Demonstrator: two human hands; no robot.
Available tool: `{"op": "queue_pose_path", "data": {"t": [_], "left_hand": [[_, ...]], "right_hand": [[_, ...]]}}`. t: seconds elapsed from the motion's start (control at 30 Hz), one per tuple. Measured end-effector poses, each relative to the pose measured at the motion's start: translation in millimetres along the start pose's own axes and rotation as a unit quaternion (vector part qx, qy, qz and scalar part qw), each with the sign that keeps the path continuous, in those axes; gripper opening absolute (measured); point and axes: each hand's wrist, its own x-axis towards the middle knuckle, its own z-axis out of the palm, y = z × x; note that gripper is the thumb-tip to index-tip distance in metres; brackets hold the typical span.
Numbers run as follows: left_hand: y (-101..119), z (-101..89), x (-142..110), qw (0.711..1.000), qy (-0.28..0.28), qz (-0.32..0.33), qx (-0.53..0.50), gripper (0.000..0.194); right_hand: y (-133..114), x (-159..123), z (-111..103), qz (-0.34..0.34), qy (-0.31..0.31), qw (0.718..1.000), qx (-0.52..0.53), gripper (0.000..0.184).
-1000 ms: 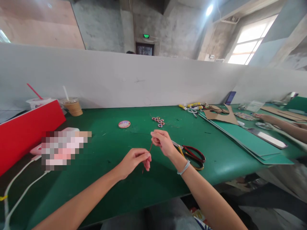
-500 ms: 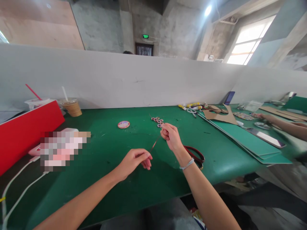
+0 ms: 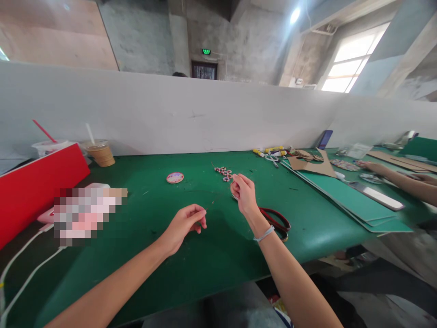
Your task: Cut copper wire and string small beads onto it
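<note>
My left hand (image 3: 188,224) is over the near middle of the green table, thumb pinched against the fingers. A thin thread (image 3: 212,202), with a small reddish bit on it, shows faintly just past those fingertips. To the right and farther off, my right hand (image 3: 244,191) is closed in a pinch on the thread; most of the strand is too fine to follow. Just beyond its fingertips lies a small piece of beadwork (image 3: 223,173) in red, white and dark beads. Scissors with red-and-dark handles (image 3: 276,219) lie partly hidden under my right wrist.
A round patterned disc (image 3: 175,177) lies left of the beadwork. Drink cups (image 3: 102,155), a red board (image 3: 41,187) and white cables are at left. Markers (image 3: 273,150), cut cardboard (image 3: 316,165), green boards (image 3: 355,200) and a phone (image 3: 377,195) lie right, near another person's arm (image 3: 399,177).
My left hand has moved a little left and up, away from my right hand. The reddish strand that stretched between my hands now shows only faintly. My right hand has hardly moved.
</note>
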Motion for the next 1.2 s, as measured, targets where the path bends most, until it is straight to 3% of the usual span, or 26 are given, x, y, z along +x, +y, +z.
{"op": "queue_pose_path", "data": {"t": [0.13,0.27,0.5,0.63,0.77,0.83,1.2], "left_hand": [[-3,-0.5,0,0.993,-0.013,0.047,0.108,0.019],[-6,-1.7,0,0.971,0.020,0.111,0.212,0.019],[-4,-4.5,4,0.984,0.035,0.089,0.151,0.018],[-3,-5.9,6,0.987,0.070,0.087,0.112,0.019],[-3,-5.8,5,0.986,0.073,0.100,0.114,0.020],[-3,-5.7,4,0.985,0.071,0.104,0.119,0.021],[-5,-5.6,5,0.985,0.054,0.108,0.122,0.019]], "right_hand": [[0,0,0,-0.007,0.003,1.000,0.002,0.037],[0,0,0,-0.011,0.006,1.000,0.005,0.037],[-6,-4,4,0.003,-0.025,1.000,-0.018,0.038],[-6,-10,6,0.076,-0.135,0.984,-0.087,0.036],[0,-19,10,0.144,-0.317,0.925,-0.154,0.025],[3,-22,12,0.146,-0.355,0.909,-0.163,0.024],[14,-26,18,0.142,-0.324,0.922,-0.160,0.022]]}}
